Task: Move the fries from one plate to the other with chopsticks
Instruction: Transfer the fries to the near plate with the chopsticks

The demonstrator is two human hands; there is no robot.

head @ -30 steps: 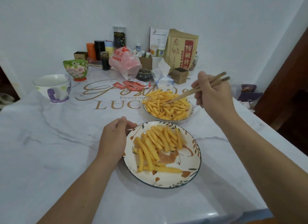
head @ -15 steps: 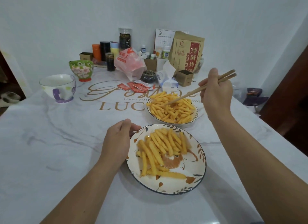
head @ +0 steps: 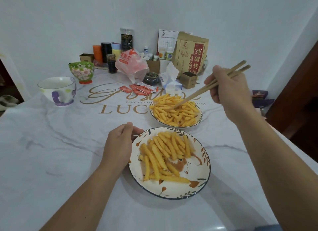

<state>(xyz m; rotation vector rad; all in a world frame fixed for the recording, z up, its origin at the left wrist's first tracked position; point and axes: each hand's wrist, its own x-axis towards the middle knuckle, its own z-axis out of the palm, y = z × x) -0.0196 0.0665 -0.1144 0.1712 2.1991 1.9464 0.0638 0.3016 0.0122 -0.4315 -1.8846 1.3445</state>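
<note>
Right hand [head: 228,91] grips the chopsticks [head: 209,86], tips resting among the fries [head: 175,112] heaped on the far plate [head: 199,119]. Left hand [head: 118,144], fingers curled, holds the rim of the near plate [head: 172,189], which carries more fries. Both plates stand on a marble-patterned table [head: 51,153].

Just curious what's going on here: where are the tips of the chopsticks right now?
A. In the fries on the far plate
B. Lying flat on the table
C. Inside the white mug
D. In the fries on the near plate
A: the chopsticks, held by the right hand, slant down with their tips among the fries on the far plate.
</note>
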